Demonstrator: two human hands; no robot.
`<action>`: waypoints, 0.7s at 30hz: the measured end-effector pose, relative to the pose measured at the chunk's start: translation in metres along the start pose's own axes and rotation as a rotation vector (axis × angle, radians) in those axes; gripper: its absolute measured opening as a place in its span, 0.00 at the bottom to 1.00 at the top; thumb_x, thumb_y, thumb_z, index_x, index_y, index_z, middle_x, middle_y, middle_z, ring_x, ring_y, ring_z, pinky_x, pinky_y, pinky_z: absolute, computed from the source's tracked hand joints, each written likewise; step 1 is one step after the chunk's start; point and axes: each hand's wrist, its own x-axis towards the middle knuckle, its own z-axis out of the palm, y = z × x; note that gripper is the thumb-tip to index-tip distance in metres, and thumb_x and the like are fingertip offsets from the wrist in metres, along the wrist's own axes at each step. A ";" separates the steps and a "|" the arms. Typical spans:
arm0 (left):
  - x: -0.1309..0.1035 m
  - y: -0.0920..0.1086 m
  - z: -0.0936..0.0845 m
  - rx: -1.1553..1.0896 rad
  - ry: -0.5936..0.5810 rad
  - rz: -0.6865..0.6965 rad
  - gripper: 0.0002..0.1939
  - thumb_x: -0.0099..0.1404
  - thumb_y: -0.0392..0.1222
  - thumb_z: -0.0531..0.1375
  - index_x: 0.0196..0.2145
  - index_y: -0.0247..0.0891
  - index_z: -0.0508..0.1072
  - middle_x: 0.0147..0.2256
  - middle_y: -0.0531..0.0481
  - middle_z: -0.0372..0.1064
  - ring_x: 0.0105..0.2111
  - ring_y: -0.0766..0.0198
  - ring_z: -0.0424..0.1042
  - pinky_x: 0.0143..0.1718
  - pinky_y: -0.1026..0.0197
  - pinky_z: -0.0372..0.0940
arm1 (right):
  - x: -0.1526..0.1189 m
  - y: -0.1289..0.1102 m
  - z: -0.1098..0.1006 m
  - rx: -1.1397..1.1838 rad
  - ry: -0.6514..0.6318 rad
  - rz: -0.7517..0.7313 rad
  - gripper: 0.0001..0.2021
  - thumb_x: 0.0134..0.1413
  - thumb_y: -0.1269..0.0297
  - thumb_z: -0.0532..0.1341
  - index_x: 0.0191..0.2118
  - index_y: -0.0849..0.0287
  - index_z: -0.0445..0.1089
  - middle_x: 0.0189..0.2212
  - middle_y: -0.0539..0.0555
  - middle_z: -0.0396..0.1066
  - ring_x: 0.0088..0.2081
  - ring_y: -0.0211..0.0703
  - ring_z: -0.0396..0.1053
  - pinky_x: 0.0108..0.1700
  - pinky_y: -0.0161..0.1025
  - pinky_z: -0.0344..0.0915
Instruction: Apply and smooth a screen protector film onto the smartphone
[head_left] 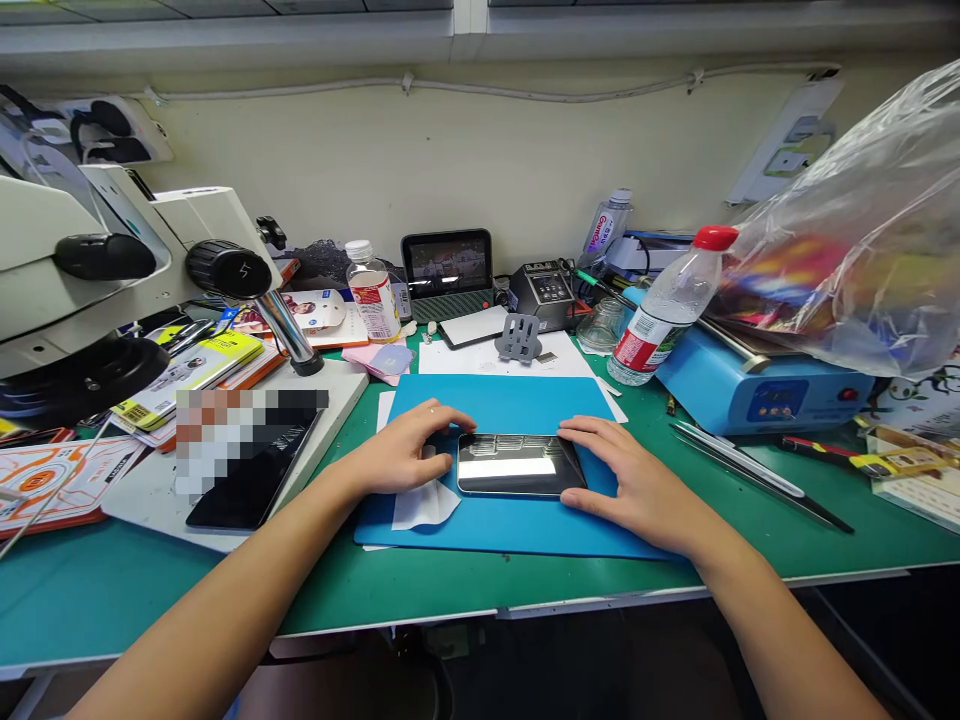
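A smartphone (517,470) lies screen up and crosswise on a blue mat (517,400), its dark glass reflecting light. My right hand (634,485) spans its right end, thumb at the near edge and fingers at the far corner, holding it by the edges. At the left end is my left hand (409,445), fingers apart and curved; the index fingertip is by the far corner and the thumb beside the short edge. I cannot tell whether either presses on the phone. A white wipe (426,508) lies partly under that hand.
To the left stand a microscope (225,265) and another dark phone (251,480) on its base. Bottles (652,325), a small screen device (448,265) and a soldering station (544,295) stand behind. Tweezers (757,475) and a blue heating machine (757,390) are at the right.
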 end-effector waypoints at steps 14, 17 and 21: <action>0.001 0.005 0.001 0.060 0.026 0.050 0.22 0.63 0.37 0.59 0.55 0.42 0.69 0.48 0.46 0.70 0.49 0.55 0.68 0.48 0.54 0.68 | 0.000 0.003 0.001 -0.005 0.011 -0.021 0.36 0.54 0.37 0.63 0.64 0.52 0.66 0.65 0.62 0.63 0.65 0.65 0.61 0.65 0.62 0.61; 0.001 0.005 0.001 0.078 0.028 0.056 0.22 0.63 0.39 0.60 0.55 0.42 0.69 0.48 0.46 0.70 0.49 0.54 0.69 0.48 0.54 0.68 | 0.000 0.004 0.002 -0.003 0.016 -0.017 0.37 0.55 0.37 0.62 0.64 0.53 0.65 0.65 0.63 0.63 0.66 0.64 0.60 0.66 0.62 0.60; 0.000 0.006 0.000 0.120 0.027 0.053 0.21 0.63 0.38 0.58 0.55 0.42 0.70 0.48 0.45 0.70 0.49 0.53 0.68 0.48 0.52 0.68 | -0.001 0.003 0.003 -0.013 0.011 -0.026 0.37 0.56 0.37 0.62 0.65 0.52 0.64 0.65 0.62 0.63 0.66 0.63 0.60 0.66 0.60 0.60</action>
